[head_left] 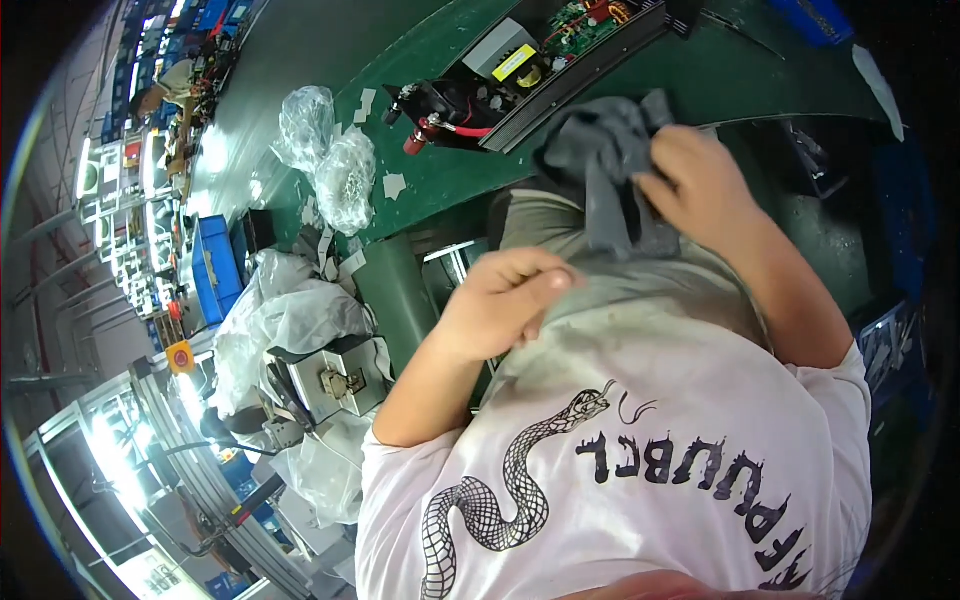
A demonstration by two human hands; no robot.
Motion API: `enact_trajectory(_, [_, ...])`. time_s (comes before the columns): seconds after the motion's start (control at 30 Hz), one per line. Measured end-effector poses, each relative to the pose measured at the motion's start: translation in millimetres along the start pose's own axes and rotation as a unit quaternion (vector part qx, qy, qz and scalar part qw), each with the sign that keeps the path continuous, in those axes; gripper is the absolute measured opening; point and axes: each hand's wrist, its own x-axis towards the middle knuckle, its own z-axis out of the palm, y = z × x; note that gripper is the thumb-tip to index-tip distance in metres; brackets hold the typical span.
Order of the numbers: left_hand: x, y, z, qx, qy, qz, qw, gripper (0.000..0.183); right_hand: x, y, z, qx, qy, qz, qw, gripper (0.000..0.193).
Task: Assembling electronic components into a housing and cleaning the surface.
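Observation:
A dark grey cloth [600,160] hangs bunched over my lap at the bench's near edge, its folds drooping toward my shirt. My right hand [705,190] pinches its right side between thumb and fingers. In front of my belly, my left hand [510,300] is curled closed, thumb against the forefinger, with nothing visible in it and slight blur at the fingertips. Just beyond the cloth lies an open electronic unit [545,80] in a long black metal case, showing a green circuit board, a yellow-labelled part and red and black terminals.
Crumpled clear plastic bags [335,165] and paper scraps [395,186] lie on the green bench [440,180]. To the left are a blue bin [215,268], more plastic wrapping [290,300] and a metal box-shaped device [340,378]. Another blue container [815,20] stands at the far right.

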Motion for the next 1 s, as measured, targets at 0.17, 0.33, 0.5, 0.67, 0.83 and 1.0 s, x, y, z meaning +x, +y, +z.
enact_trajectory(0.17, [31.8,18.6,-10.3,0.418,0.366,0.366,0.747,0.018,45.5,2.4,-8.9,-0.043,-0.037,0.163,0.985,0.030])
enact_trajectory(0.33, [94.5,40.1,-16.1,0.620,0.490,0.335,0.513,0.044,78.5,-4.8,20.2,-0.107,0.011,0.146,0.983,0.032])
enact_trajectory(0.5, [109.8,24.7,-21.8,0.662,0.466,0.293,0.509,0.049,80.6,-9.3,35.7,-0.112,-0.036,0.126,0.985,0.028])
enact_trajectory(0.67, [109.0,23.1,-21.2,0.632,0.473,0.303,0.534,0.050,97.6,-0.3,7.8,-0.131,-0.063,0.232,0.962,0.029])
enact_trajectory(0.83, [115.5,18.7,-17.7,0.620,0.476,0.313,0.540,0.058,96.1,-6.9,30.3,-0.066,-0.077,0.164,0.981,0.032])
enact_trajectory(1.0, [109.7,19.4,-27.0,0.618,0.464,0.304,0.558,0.060,109.1,-6.5,14.1,-0.073,-0.102,0.257,0.958,0.032])
